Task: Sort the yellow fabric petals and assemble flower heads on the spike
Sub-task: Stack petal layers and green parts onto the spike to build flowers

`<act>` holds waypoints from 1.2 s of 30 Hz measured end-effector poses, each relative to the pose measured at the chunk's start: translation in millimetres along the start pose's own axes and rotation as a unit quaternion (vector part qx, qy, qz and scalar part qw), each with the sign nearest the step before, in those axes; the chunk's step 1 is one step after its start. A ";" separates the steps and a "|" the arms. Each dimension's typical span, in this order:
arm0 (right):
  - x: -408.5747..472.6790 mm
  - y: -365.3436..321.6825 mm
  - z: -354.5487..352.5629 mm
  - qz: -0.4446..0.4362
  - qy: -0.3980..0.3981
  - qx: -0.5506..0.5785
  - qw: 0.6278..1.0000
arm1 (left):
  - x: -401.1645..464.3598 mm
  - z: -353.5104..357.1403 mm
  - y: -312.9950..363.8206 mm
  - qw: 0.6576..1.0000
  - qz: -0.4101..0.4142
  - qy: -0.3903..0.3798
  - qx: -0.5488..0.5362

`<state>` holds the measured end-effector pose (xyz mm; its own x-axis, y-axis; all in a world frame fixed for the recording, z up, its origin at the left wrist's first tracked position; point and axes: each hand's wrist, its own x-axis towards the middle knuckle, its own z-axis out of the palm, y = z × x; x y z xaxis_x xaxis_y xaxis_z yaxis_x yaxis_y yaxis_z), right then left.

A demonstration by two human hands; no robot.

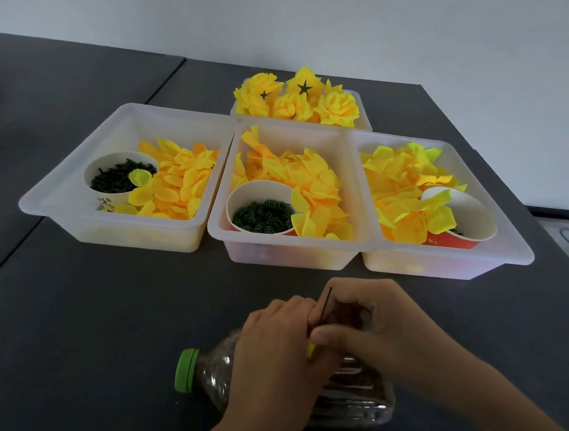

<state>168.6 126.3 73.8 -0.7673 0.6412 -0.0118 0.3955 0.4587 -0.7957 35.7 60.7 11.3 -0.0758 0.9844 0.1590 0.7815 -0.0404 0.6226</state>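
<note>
Your left hand [272, 355] lies at 6 o'clock over a clear plastic bottle with a green cap [356, 398], which rests on its side on the dark grey counter [96, 302]. Its fingers are curled around a small yellow piece [310, 350].

Your right hand [370, 322] touches the left hand; its fingers pinch the thin dark spike [325, 303], which stands nearly upright between both hands.

Three translucent white plastic bins sit side by side at 12 o'clock:
- Left bin [73, 176]: loose yellow fabric petals [179, 178] and a white paper cup of dark green pieces [119, 175].
- Middle bin [287, 243]: more yellow petals [306, 183] and a red paper cup of dark green ring-like pieces [262, 215].
- Right bin [501, 234]: paler yellow petals [402, 191] and a tilted red paper cup [468, 221].

A fourth bin [364, 114] behind the middle one holds assembled yellow flower heads [337, 108], two showing dark star-shaped backs.
</note>
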 end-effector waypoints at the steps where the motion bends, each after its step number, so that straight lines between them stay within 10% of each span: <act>1: 1.7 -0.2 -7.7 0.003 -0.015 0.022 1.000 | -0.5 0.2 -0.8 1.000 0.004 0.015 0.007; 6: 39.3 22.6 -53.7 -0.027 0.141 -0.140 0.980 | -1.6 -0.4 -1.0 0.999 -0.038 0.003 0.036; 20: 112.2 47.5 -77.6 0.050 -0.079 -0.319 0.943 | -20.5 -53.6 -19.1 0.991 -0.021 -0.075 -0.105; 29: 31.9 -50.4 -94.4 -0.055 0.082 -0.084 0.992 | -6.2 -90.1 -11.5 0.943 0.062 0.101 -0.312; 36: 3.4 -69.1 -64.9 -0.007 0.046 0.196 0.979 | 12.4 -86.2 9.9 0.900 -0.010 0.032 -0.435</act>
<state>171.4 136.7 168.0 -0.7160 0.6970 0.0407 0.1469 0.2074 -0.9672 -10.9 57.7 85.5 -0.1418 0.9757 0.1671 0.0011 -0.1686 0.9857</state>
